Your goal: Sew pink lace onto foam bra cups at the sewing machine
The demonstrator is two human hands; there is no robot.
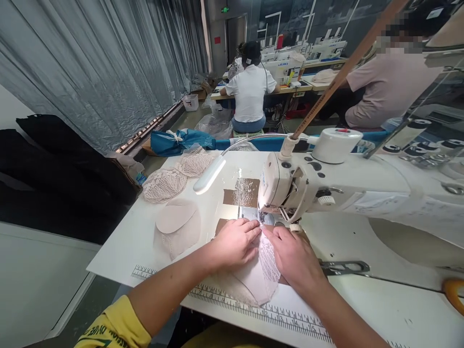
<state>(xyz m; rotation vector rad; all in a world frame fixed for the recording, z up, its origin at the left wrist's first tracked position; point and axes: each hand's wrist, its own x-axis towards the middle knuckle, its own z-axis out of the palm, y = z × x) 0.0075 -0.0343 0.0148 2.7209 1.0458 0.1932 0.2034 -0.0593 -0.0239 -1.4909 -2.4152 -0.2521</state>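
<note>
A beige lace bra cup (267, 263) lies on the sewing machine bed, its far edge at the presser foot (261, 217). My left hand (237, 241) holds the cup from the left, fingers bent and close together near the needle area. On the lace side, my right hand (295, 253) grips the edge with its index finger pointing at the foot. The fingertips hide the exact stitching spot. The white sewing machine (290, 186) stands just beyond both hands.
Finished-looking lace cups (165, 184) and a stack of plain cup pieces (177, 224) lie left. A lit lamp (210, 174) hangs over the table. A metal slotted tool (344, 267) and orange handle (455, 294) lie right. A printed ruler (232, 299) lines the front edge. Two people sit beyond.
</note>
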